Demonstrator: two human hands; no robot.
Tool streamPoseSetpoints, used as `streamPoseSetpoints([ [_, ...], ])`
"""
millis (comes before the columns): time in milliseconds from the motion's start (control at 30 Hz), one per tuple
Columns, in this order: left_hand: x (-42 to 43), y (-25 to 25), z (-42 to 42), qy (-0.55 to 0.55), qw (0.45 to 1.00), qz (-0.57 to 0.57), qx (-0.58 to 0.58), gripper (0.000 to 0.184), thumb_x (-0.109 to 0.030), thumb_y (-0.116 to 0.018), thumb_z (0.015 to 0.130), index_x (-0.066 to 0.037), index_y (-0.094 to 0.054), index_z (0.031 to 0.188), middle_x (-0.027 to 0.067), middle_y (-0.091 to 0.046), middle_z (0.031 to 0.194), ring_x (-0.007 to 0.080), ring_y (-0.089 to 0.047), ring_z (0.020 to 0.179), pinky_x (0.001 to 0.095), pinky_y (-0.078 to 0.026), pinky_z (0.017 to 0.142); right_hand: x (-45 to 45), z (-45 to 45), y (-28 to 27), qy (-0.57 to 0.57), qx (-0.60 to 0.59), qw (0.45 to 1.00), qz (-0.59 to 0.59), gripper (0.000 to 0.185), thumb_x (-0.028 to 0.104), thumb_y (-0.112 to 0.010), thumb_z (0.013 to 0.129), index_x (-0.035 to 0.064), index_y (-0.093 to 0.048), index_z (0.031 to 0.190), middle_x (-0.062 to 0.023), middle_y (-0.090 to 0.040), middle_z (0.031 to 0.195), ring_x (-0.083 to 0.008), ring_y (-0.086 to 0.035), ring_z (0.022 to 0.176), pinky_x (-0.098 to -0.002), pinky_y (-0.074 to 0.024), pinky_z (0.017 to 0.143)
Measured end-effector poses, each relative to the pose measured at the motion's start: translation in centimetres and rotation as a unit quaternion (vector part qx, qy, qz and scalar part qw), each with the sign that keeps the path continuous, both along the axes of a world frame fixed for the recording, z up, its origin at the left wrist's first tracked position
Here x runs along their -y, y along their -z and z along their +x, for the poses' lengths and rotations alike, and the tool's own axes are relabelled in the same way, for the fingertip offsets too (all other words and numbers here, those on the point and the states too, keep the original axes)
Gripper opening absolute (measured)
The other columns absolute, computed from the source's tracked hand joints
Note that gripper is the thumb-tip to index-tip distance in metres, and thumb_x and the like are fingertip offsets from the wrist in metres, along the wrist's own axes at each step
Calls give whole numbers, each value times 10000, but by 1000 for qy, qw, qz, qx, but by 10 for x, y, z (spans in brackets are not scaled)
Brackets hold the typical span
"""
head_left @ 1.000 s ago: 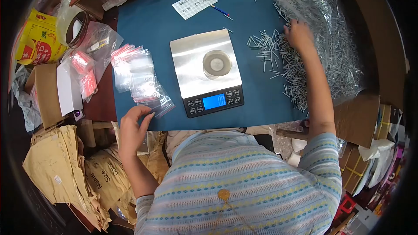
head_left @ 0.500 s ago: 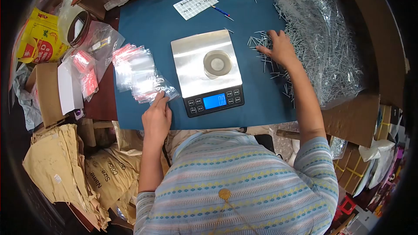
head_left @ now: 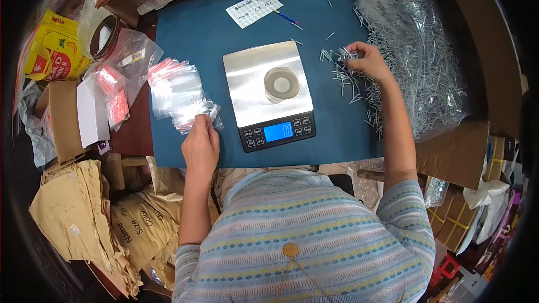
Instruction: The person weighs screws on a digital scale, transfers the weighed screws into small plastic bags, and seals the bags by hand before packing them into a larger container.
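Blue desk (head_left: 199, 28); scale (head_left: 252, 126) mid-desk. My right hand (head_left: 365, 63) bends inward, grip pinched on loose screws (head_left: 347, 55) by the pile. My left hand (head_left: 201, 140) points forward, grip seemingly closed on the bags (head_left: 188, 98).

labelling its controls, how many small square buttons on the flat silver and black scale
8 small square buttons: four left of the lit blue rectangular display, four right of it.

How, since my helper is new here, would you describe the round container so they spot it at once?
On the blue tabletop, between the clear bags and metal nails, sits a scale. The container stands right of centre on its silver plate. Greyish and round, it is the only thing on that plate.
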State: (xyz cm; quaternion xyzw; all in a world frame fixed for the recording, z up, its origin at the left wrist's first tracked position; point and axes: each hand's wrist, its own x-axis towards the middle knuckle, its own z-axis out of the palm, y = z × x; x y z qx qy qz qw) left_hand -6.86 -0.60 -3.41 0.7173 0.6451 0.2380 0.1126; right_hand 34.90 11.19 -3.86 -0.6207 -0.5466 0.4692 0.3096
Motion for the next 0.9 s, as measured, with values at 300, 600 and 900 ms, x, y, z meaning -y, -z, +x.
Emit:
streamPoseSetpoints([
  [300, -5, 3, -2, -3, 1000, 18, -11, 150, -47, -623, 824, -46, -550, 955, 177, -642, 844, 369, -622, 735, 420, -480, 623, -3, 0, -22, -3, 176, 984, 30, 261, 100, -770, 707, 18, -720, 950, -37, -666, 699, -73, -597, 597, -229, -468, 568],
  [600, -4, -3, -7, -26, 999, 22, 24, 116, -87, -580, 903, -30, -642, 982, 188, -662, 803, 330, -659, 698, 380, -512, 604, -3, -44, -74, -80, 74, 994, 34, 264, 99, -764, 712, 15, -726, 959, -80, -698, 766, -80, -614, 646, -239, -488, 602],
  [900, 2, -18, 3, -7, 993, 37, 111, 128, -62, -596, 889, -7, -656, 988, 182, -670, 864, 301, -670, 742, 354, -518, 649, 11, -135, -50, -234, 61, 962, 126, 250, 150, -768, 729, 57, -733, 958, -79, -705, 813, -119, -650, 731, -258, -516, 672],
])
